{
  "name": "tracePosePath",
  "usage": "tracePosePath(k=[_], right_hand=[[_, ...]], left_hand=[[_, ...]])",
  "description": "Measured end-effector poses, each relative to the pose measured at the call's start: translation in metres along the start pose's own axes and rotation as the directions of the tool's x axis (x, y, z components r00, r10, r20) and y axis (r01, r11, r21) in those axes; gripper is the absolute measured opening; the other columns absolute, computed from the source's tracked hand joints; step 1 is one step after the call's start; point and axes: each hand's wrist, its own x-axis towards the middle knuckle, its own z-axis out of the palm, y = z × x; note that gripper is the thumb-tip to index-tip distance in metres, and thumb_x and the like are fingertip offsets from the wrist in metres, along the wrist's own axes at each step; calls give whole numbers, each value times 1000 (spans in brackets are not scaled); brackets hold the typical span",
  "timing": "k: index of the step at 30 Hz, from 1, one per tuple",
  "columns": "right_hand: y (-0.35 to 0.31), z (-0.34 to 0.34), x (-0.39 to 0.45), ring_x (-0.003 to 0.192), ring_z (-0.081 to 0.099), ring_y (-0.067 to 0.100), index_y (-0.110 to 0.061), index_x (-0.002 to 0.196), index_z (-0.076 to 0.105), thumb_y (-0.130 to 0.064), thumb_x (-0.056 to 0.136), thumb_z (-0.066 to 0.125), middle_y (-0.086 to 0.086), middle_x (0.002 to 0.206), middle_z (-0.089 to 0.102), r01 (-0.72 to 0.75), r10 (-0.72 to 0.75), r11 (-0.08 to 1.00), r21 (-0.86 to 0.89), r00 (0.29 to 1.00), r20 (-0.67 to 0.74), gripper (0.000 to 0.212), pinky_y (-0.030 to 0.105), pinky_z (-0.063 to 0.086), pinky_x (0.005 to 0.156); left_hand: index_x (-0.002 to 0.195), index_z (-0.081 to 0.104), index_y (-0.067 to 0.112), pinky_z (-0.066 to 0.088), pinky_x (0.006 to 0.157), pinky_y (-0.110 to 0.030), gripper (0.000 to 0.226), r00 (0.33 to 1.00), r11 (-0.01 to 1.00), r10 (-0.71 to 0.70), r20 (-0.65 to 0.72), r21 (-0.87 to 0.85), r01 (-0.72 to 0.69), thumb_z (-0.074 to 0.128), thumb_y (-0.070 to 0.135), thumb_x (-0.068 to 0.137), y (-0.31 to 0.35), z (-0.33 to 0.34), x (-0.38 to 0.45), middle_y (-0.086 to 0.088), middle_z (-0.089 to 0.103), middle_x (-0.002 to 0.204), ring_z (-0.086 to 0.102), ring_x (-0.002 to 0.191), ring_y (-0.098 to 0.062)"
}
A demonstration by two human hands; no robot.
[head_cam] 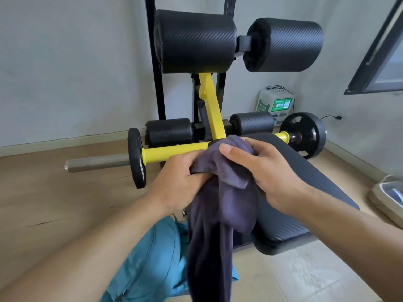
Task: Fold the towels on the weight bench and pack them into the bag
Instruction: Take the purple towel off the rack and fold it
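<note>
Both hands' fingers point(226, 149) grip purple towel point(220, 214), hiding bench pad point(290, 171); teal bag point(152, 258) cut off.

towel point(220, 205) over bench point(290, 192), bag point(150, 262) perhaps left

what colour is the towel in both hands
Dark purplish grey towel, plain, held by both hands; clearest in the head view.

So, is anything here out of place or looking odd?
Nothing damaged or spilled. The towel is unfolded, bunched in the left hand and right hand, its end hanging over the blue bag on the floor.
</note>
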Motion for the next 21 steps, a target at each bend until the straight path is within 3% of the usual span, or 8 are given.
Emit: tracePosePath(k=[2, 7, 10, 12, 14, 16, 18, 21], right_hand=[[1, -5, 0, 104, 73, 22, -21, 111, 74, -37, 71, 88, 7, 106, 77, -59, 53, 995, 81, 996, 66, 46, 40, 55, 95], [10, -8, 0, 126, 60, 10, -22, 148, 46, -19, 66, 91, -7, 138, 62, 3, -15, 999, 49, 970, 241, 93, 31, 52, 100], [12, -7, 1, 117, 67, 17, -22, 136, 59, -4, 80, 83, -1, 123, 72, 72, -67, 997, -25, 987, 144, 63, 40, 54, 100], [14, -9, 4, 113, 69, 22, -20, 133, 61, -2, 85, 76, 5, 117, 73, 46, -51, 998, 42, 993, 107, 52, 43, 55, 97], [14, -11, 7, 95, 69, 23, -17, 129, 63, -3, 91, 70, 7, 106, 74, -6, -4, 994, 111, 996, 88, 41, 38, 58, 75], [16, -13, 9, 70, 54, 30, -9, 119, 68, -6, 96, 63, 13, 82, 66, -19, 16, 999, 47, 999, 52, 23, 31, 47, 53], [19, -16, 10, 62, 39, 30, -7, 108, 71, -11, 100, 60, 15, 68, 53, -10, 13, 999, -40, 998, 62, 14, 29, 37, 45], [18, -18, 7, 50, 38, 23, -23, 102, 75, -17, 102, 59, 2, 55, 51, 10, 17, 980, -201, 991, 132, 17, 24, 33, 43]], left_hand=[[78, 69, 17, 40, 55, -11, 21, 993, 995, -85, -77, -64, 80, 62, 6, 95, 10, 4, 0, 18, 67, 65, 52, 60, 6], [63, 48, 9, 30, 49, -19, 39, 941, 943, -311, -134, -168, 287, 53, 22, 99, 10, 10, 4, 9, 46, 55, 37, 53, -7], [62, 54, 11, 35, 46, -13, 50, 907, 896, -405, -113, -248, 369, 45, 35, 105, 12, 15, 3, 9, 54, 51, 46, 46, -2], [65, 59, 18, 37, 47, -7, 47, 911, 889, -400, -100, -283, 359, 44, 34, 105, 11, 14, 2, 14, 61, 51, 53, 48, 6], [79, 67, 21, 43, 58, -7, 30, 925, 903, -368, -97, -276, 330, 51, 28, 103, 11, 13, 3, 14, 71, 67, 62, 65, 5], [99, 67, 25, 49, 76, -20, 8, 938, 921, -338, -83, -232, 311, 62, 25, 94, 3, 9, 4, 8, 75, 90, 65, 85, -4], [111, 62, 29, 52, 82, -32, 31, 944, 928, -327, -45, -206, 311, 67, 24, 81, -5, 7, 4, 7, 73, 97, 66, 93, -9], [124, 62, 32, 55, 92, -33, 51, 965, 947, -262, 24, -185, 262, 75, 14, 79, -8, 3, 3, 12, 73, 109, 67, 108, -12]])
